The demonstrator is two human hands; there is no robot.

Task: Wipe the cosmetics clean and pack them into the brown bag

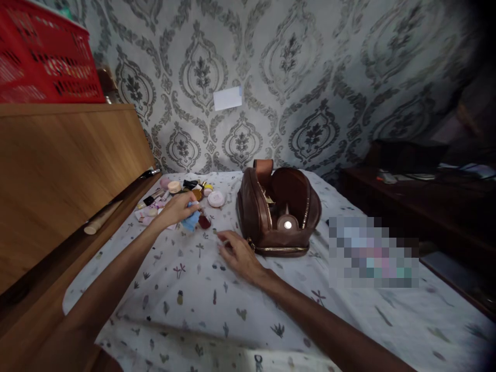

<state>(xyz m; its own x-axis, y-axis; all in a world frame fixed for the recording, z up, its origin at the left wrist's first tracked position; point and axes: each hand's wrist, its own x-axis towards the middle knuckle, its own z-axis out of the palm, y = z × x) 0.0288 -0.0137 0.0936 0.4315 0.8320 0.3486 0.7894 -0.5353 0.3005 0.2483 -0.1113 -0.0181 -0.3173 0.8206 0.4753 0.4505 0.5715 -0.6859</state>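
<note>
My left hand (177,208) is at the small pile of cosmetics, its fingers closed on a light-blue, soft-looking item (189,222) whose kind I cannot make out. A dark red small item (204,222) lies right beside it. Around the hand are a round white-pink compact (216,199), a cream-lidded jar (174,187) and several tubes and small bottles. My right hand (240,256) rests low over the sheet with fingers apart and holds nothing. Just beyond it stands a brown leather toiletry bag (248,206), its zipped top wide open; a flap with a shiny round snap (288,225) shows inside.
A white patterned sheet (201,305) covers the surface. On the left is a wooden cabinet (70,170) with a red basket (50,57) on top. A pixelated patch (374,253) hides something at right, near a dark wooden desk (360,181). Patterned wallpaper (201,67) backs it all.
</note>
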